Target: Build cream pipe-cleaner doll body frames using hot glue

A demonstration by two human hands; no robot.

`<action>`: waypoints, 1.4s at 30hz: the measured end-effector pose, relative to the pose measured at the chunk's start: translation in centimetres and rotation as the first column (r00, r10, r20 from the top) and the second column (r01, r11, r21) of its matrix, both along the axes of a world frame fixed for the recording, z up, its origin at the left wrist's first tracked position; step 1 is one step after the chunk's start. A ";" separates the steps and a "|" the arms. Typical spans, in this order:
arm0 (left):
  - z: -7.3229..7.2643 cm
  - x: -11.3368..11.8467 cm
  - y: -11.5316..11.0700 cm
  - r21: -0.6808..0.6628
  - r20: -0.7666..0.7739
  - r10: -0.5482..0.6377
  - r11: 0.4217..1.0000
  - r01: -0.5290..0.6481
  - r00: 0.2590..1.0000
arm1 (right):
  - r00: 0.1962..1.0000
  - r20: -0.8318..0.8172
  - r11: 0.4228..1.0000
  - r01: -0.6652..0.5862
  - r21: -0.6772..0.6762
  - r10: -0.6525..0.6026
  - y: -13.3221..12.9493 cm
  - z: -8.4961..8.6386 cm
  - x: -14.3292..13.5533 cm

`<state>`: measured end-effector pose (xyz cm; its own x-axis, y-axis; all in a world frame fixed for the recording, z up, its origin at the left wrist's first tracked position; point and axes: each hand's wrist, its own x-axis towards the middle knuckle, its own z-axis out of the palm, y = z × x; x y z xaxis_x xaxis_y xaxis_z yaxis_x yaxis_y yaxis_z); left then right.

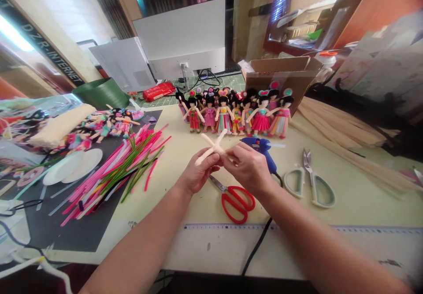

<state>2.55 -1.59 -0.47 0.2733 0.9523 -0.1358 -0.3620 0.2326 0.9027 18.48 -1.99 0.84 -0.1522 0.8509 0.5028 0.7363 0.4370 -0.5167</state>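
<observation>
Between my hands is a cream pipe-cleaner figure [216, 146] with several thin limbs sticking out, held above the table. My left hand [199, 170] is closed on its lower left side, thumb on top. From the right, the fingers of my right hand [246, 164] pinch the figure's other end; the exact grip is partly hidden. Just below my hands lie red-handled scissors [236, 199], their blades pointing up left. A blue glue gun [261, 148] rests behind my right hand, its black cord running to the front edge.
Finished pipe-cleaner dolls [224, 113] stand in rows at the back before a cardboard box [280, 71]. Colourful pipe cleaners [112, 170] are heaped at left near white discs [82, 165]. Grey-handled shears [309, 179] and beige strips [343, 131] lie right; a ruler [211, 226] runs along the front.
</observation>
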 end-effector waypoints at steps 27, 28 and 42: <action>0.8 -1.3 0.8 0.092 -0.212 -0.080 0.991 0.101 0.974 | 0.697 -0.715 0.578 -0.561 -0.593 -0.057 1.0 0.2 0.8; 0.7 -1.3 0.8 0.096 -0.231 -0.082 0.990 0.107 0.969 | 0.711 -0.702 0.589 -0.551 -0.591 -0.038 1.1 0.2 0.9; 0.8 -1.7 0.8 0.090 -0.282 -0.157 0.978 0.189 0.947 | 0.743 -0.667 0.566 -0.574 -0.592 0.056 1.4 -0.1 1.2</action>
